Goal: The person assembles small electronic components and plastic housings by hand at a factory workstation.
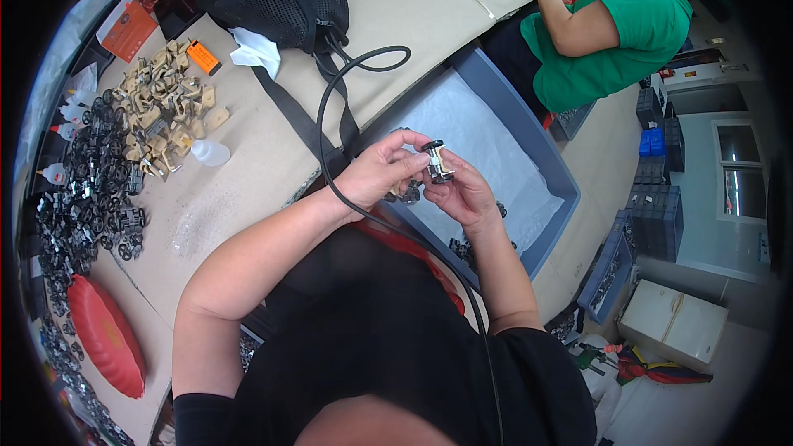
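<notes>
My left hand (384, 169) and my right hand (467, 196) meet over the near side of a blue-grey tray (564, 184). Between their fingertips is a small wheeled assembly (437, 163) with black wheels, a silvery middle and a beige part. The left thumb and fingers pinch one side of it, while the right fingers are closed around its lower right side. White sheeting (487, 140) lines the tray. Several dark wheeled pieces (462, 249) lie at its near edge, partly hidden by my hands and forearm.
On the left of the table lie a heap of beige parts (165, 103), a larger heap of black wheeled parts (91, 190), a white squeeze bottle (211, 153) and a red dish (103, 334). A black mesh bag (277, 0) has straps and a cable nearby. A co-worker in green (611, 41) works at far right.
</notes>
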The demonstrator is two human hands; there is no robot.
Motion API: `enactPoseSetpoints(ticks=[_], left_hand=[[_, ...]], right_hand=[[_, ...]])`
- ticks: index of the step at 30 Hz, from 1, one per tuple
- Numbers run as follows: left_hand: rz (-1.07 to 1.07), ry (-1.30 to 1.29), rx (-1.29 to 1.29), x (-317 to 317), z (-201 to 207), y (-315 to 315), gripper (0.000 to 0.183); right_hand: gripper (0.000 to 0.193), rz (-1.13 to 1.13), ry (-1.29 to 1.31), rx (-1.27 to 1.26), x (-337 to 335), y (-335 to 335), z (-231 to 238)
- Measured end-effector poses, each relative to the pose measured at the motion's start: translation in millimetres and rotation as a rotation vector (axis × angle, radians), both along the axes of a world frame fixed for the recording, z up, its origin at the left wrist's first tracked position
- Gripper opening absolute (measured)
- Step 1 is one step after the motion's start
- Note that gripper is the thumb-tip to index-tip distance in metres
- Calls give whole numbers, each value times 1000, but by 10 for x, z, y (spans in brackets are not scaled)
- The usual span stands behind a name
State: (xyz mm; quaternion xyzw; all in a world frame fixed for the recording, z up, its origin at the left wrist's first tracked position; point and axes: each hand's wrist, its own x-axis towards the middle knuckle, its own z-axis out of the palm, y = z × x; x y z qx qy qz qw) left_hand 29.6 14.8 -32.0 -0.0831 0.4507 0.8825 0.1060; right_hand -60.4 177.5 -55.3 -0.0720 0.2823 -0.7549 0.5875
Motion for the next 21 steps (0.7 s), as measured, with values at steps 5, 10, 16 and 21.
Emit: enactPoseSetpoints(ticks=[5, 10, 16, 21], left_hand=[[-1, -21, -44, -8, -45, 16, 29], [1, 26, -136, 32, -2, 35, 39], [-5, 266, -334, 15, -148, 68, 40], [53, 336, -317, 10, -179, 90, 32]], right_hand=[[25, -55, -112, 57, 46, -17, 77], [18, -16, -209, 39, 31, 3, 60], [19, 9, -225, 114, 25, 16, 49], [21, 32, -193, 103, 26, 30, 64]])
